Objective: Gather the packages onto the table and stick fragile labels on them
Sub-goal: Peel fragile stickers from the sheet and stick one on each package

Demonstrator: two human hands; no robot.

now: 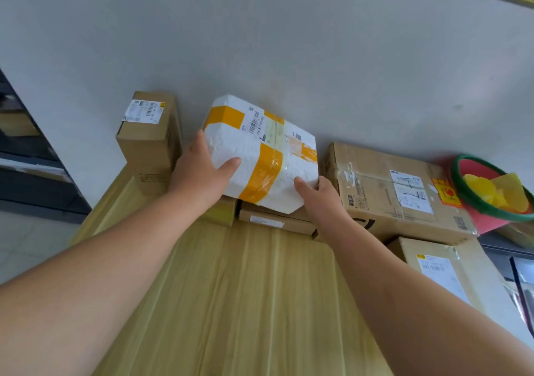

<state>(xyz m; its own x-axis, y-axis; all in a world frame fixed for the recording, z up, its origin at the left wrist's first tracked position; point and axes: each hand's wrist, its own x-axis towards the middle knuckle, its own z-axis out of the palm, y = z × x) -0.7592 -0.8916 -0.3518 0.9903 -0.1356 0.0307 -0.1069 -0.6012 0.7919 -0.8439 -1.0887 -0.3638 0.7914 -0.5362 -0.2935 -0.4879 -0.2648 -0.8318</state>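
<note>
Wooden worktop [245, 303] is stretching ahead. Both hands are holding the white foam package [254, 150] straight in front, left hand [202, 170] on its left side, right hand [320, 199] on its near corner. It is leaning on small brown boxes [274, 222].

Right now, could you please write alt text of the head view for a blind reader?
A left hand and right hand hold a tilted white foam package with yellow tape over cardboard boxes on a wooden table.
</note>
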